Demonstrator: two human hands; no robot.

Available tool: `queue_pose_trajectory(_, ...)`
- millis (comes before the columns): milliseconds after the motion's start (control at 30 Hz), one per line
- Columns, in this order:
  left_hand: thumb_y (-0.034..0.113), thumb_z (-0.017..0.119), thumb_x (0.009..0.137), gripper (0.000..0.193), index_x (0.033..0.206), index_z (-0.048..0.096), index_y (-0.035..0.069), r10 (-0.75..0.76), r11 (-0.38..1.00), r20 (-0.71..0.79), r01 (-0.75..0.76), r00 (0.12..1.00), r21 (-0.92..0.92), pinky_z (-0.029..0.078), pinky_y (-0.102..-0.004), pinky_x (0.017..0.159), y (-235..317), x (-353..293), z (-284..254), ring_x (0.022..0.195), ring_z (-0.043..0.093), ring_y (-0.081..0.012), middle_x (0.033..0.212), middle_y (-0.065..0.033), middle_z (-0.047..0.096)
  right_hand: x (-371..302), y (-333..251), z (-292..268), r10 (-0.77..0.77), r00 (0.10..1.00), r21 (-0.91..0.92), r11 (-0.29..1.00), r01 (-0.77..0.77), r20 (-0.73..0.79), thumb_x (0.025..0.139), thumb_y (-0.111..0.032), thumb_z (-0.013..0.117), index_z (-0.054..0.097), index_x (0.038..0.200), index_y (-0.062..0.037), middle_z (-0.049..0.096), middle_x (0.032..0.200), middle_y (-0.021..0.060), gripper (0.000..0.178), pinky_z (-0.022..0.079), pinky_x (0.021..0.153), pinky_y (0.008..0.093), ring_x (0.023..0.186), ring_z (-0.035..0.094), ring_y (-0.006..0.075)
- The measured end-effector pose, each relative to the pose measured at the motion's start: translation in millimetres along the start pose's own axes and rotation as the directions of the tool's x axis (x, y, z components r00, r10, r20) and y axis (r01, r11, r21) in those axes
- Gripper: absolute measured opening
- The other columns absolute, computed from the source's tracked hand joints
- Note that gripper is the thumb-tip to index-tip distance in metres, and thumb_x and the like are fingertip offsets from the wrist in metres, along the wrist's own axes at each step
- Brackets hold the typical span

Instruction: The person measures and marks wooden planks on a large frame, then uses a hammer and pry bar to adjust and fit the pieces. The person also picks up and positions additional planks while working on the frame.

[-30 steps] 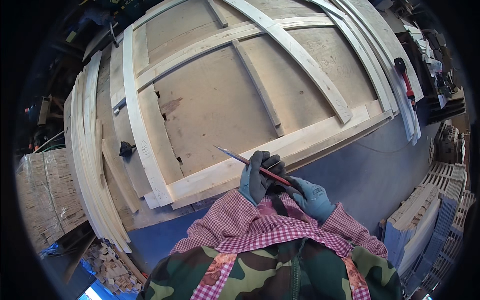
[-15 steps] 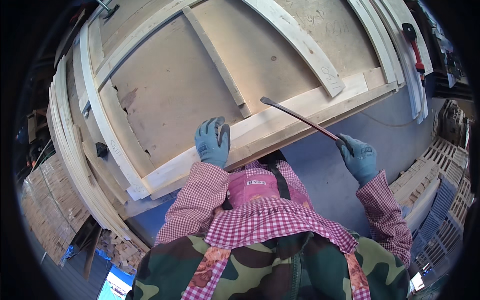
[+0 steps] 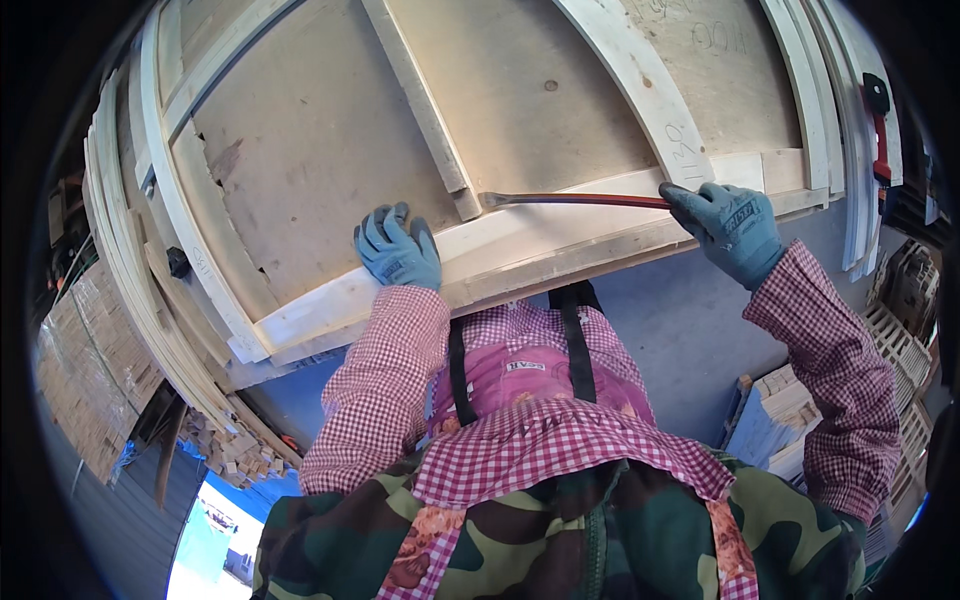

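A red metal bar [image 3: 590, 200] was gripped by the blue-gloved right hand [image 3: 728, 228]; positioning beside the narrow wooden batten [image 3: 420, 100] seemed underway, steadiness needed. The blue-gloved left hand [image 3: 400, 250] was open.

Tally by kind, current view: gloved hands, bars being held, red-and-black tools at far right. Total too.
Gloved hands: 2 (left hand, right hand)
Held bars: 1 (flat-tipped bar, in the right hand)
Red-and-black tools, far right: 1 (red-and-black tool)
Total: 4
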State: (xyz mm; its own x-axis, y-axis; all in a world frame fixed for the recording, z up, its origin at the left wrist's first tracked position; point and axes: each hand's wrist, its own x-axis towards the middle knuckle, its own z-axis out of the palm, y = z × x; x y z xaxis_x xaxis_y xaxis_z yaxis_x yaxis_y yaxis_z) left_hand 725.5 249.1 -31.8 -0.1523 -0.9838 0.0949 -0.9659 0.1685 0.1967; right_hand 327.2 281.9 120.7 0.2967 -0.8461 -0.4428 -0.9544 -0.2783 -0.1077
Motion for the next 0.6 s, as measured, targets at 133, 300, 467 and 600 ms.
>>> queue_pose_trajectory(133,0.023,0.066,0.081,0.042,0.118,0.05,0.012,0.012,0.999,0.007,-0.012,1.0,0.031,0.026,-0.0531,0.107,2.0,0.2,2.5,0.12,0.039,-0.0359,0.124,-0.0145,0.046,3.9,-5.1,-8.3,0.047,0.991,0.043,0.998,-0.053,0.129,0.096,-0.029,0.05,0.056,0.123,-0.0173,0.062,0.079,0.0083,0.03,0.052,0.061,0.037,0.067,0.063,0.0229)
queue_pose_trajectory(300,0.022,0.066,0.08,0.043,0.119,0.049,0.012,0.007,0.999,0.019,-0.008,1.0,0.037,0.025,-0.054,0.107,3.7,-0.4,0.7,0.121,0.038,-0.0358,0.125,-0.0153,0.046,-16.0,-5.4,41.4,0.07,0.995,0.237,0.968,-0.084,0.069,0.091,-0.026,0.058,0.057,0.124,-0.0222,0.061,0.078,0.0078,0.033,0.052,0.058,0.0374,0.066,0.064,0.0244)
queue_pose_trajectory(467,0.021,0.066,0.079,0.042,0.118,0.05,0.012,-0.001,0.999,0.014,0.0,1.0,0.039,0.025,-0.0542,0.106,0.6,-1.3,1.7,0.119,0.038,-0.037,0.125,-0.0158,0.045,-9.8,3.0,51.4,0.054,0.997,0.187,0.98,-0.064,0.058,0.092,-0.028,0.057,0.056,0.124,-0.0219,0.06,0.076,0.007,0.033,0.051,0.058,0.0371,0.064,0.063,0.0232)
queue_pose_trajectory(600,0.02,0.066,0.079,0.041,0.117,0.051,0.012,0.019,0.999,0.014,-0.02,1.0,0.03,0.026,-0.0539,0.106,-3.3,0.9,1.4,0.119,0.039,-0.038,0.124,-0.0164,0.046,-1.5,13.6,57.4,0.006,1.0,0.213,0.977,-0.008,0.007,0.093,-0.03,0.056,0.057,0.122,-0.0204,0.061,0.076,0.0075,0.031,0.051,0.058,0.0366,0.064,0.063,0.023)
